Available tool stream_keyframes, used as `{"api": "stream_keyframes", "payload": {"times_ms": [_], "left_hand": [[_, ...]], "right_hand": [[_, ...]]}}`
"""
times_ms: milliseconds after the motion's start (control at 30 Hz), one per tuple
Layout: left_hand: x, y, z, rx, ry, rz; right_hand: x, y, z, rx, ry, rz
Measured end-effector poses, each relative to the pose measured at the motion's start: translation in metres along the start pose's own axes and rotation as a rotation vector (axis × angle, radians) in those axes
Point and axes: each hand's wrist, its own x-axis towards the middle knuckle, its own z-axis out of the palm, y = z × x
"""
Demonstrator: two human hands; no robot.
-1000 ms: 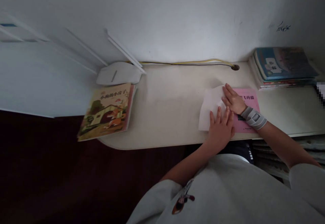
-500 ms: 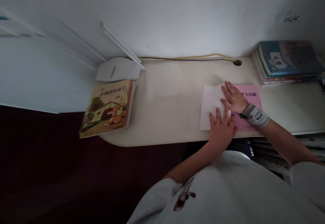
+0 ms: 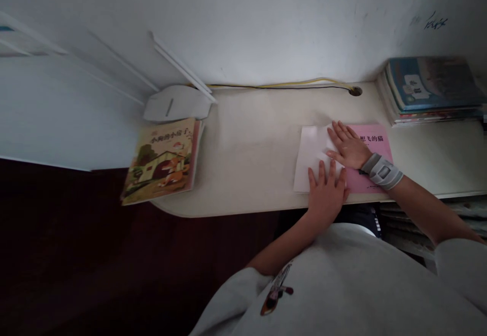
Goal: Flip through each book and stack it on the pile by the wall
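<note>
A thin pink book (image 3: 375, 143) lies open on the pale desk (image 3: 251, 158), its white inside cover (image 3: 310, 156) turned out to the left. My left hand (image 3: 326, 194) rests flat on the lower part of that white page, fingers stretched out. My right hand (image 3: 346, 145), with a grey wrist strap, lies flat across the fold between white page and pink cover, fingers spread.
A picture book with a house on its cover (image 3: 163, 161) overhangs the desk's left corner, beside a white lamp base (image 3: 177, 103). A stack of books (image 3: 429, 90) sits at the back right. A yellow cable (image 3: 281, 85) runs along the wall to a hole (image 3: 355, 91).
The white cover, slightly raised a second ago, now lies flat on the desk. Both hands have slid a little left and pressed down on it.
</note>
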Motion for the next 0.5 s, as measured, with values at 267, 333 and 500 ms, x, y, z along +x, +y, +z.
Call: {"api": "stream_keyframes", "payload": {"times_ms": [267,333,500], "left_hand": [[-0.006,-0.005,0.004,0.000,-0.062,0.001],[-0.003,-0.015,-0.002,-0.020,-0.066,0.008],[0.009,-0.092,-0.031,-0.042,0.061,-0.373]], "right_hand": [[0.002,-0.006,-0.004,-0.086,-0.080,-0.021],[0.003,-0.007,-0.003,-0.112,-0.088,-0.016],[0.005,-0.007,0.000,-0.174,-0.120,-0.021]]}}
